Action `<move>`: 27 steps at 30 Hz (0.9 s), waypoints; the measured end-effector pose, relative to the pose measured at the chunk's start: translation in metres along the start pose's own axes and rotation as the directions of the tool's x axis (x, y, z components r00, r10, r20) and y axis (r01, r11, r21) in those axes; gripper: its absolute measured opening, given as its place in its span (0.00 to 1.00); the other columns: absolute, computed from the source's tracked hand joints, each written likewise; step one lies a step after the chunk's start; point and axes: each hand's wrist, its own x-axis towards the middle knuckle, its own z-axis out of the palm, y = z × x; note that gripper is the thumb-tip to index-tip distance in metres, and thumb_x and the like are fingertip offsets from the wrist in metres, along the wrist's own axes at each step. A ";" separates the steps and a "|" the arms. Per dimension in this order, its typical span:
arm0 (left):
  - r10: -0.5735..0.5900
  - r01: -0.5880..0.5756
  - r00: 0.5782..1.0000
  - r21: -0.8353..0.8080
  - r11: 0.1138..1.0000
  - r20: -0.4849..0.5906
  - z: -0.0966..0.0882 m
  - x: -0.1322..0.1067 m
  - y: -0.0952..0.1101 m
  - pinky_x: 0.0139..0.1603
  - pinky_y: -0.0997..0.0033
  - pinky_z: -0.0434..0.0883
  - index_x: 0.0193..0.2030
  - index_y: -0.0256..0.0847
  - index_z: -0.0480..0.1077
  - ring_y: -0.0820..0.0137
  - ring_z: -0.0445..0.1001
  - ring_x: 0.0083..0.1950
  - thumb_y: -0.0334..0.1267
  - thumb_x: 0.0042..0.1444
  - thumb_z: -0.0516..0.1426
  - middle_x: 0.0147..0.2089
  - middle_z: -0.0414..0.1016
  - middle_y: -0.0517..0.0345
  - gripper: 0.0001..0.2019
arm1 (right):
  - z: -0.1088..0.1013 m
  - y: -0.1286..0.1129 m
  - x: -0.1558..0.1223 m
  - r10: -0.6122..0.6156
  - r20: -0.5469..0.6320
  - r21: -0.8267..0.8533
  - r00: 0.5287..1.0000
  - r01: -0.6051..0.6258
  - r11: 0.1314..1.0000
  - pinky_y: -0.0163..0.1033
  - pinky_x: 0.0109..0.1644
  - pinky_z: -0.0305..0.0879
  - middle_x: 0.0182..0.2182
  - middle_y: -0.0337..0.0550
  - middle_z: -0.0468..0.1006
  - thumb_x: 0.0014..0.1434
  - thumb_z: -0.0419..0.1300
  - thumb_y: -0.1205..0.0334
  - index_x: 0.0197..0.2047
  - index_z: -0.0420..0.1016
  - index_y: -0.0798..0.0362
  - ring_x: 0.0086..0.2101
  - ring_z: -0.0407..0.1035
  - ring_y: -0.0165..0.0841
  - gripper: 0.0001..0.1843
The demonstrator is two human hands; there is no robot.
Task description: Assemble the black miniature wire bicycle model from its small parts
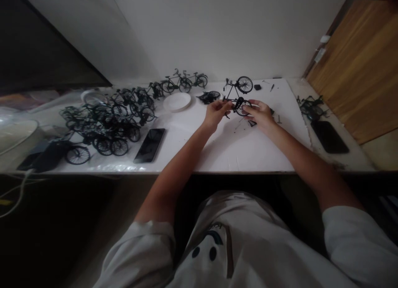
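Observation:
A small black model bicycle [244,85] is held between my two hands above the white board. My left hand [217,114] pinches its frame near the seat and crank area. With closed fingers, my right hand [260,114] grips the near wheel from the right side. The other wheel points away from me, toward the wall. Tiny dark parts lie on the board under and beside my right hand, too small to name. Left of the held bicycle lies a small pile of black bicycle parts [209,97].
Many finished-looking model bicycles [115,114] crowd the table's left side, with others by the wall. A white round dish [177,102] and a phone [150,145] stand between. To the right are dark green parts [311,107], another dark phone [329,137] and a wooden panel [357,72].

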 end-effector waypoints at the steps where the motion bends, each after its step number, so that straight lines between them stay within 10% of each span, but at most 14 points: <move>1: 0.004 -0.004 1.000 0.007 1.000 -0.017 0.000 0.000 0.000 0.51 0.68 0.77 0.39 0.39 0.80 0.68 0.83 0.47 0.47 0.58 0.76 0.44 0.87 0.51 0.16 | 0.000 0.001 0.000 -0.012 0.001 -0.003 1.000 0.012 1.000 0.43 0.46 0.86 0.44 0.43 0.87 0.59 0.78 0.64 0.52 0.75 0.48 0.41 0.85 0.36 0.22; 27: 0.020 -0.021 1.000 -0.037 0.999 -0.015 -0.005 0.006 -0.007 0.49 0.68 0.77 0.40 0.40 0.80 0.70 0.83 0.43 0.47 0.57 0.77 0.45 0.88 0.51 0.16 | 0.008 0.007 -0.004 -0.092 0.104 0.049 0.990 0.087 0.995 0.46 0.60 0.82 0.40 0.41 0.88 0.52 0.83 0.62 0.50 0.80 0.49 0.40 0.83 0.33 0.25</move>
